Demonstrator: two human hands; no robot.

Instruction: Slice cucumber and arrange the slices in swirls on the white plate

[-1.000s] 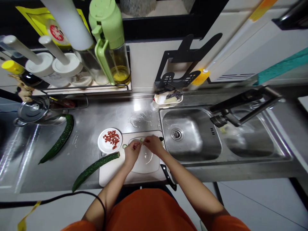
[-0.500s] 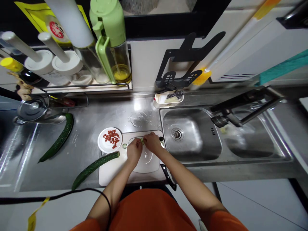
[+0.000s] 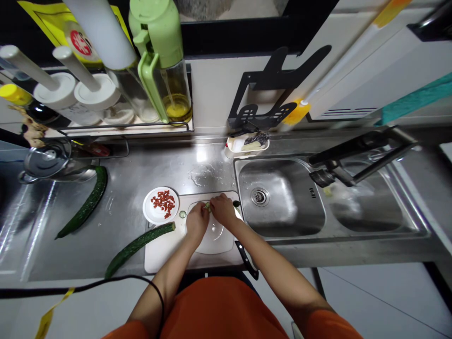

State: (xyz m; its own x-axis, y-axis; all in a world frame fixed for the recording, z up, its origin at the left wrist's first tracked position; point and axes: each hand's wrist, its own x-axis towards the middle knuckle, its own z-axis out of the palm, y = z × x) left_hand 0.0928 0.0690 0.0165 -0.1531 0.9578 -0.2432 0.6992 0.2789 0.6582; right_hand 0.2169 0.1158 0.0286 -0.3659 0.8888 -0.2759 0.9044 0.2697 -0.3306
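Note:
My left hand (image 3: pixel 197 220) and my right hand (image 3: pixel 223 209) meet over the upper part of a white cutting board (image 3: pixel 165 256). Both have their fingertips closed on a small pale green cucumber piece (image 3: pixel 207 206), partly hidden by the fingers. Left of my left hand lies a cucumber slice (image 3: pixel 182 214). A cut cucumber (image 3: pixel 141 246) rests with its cut end on the board. Beside my right hand is a dark green cucumber end (image 3: pixel 236 204). The black knife handle (image 3: pixel 246 260) sticks out past the board's right edge, its blade partly hidden by my right forearm.
A white plate (image 3: pixel 147 215) with chopped red bits stands at the board's upper left. Another cucumber (image 3: pixel 84 207) lies farther left. On the right is a steel double sink (image 3: pixel 282 197) with a black faucet (image 3: pixel 348 150). Seasoning jars and an oil bottle (image 3: pixel 173 84) line the back shelf.
My hands stay at the same spot, fingers shifting only slightly around the cucumber piece. Nothing else has visibly moved apart from a slight camera shift.

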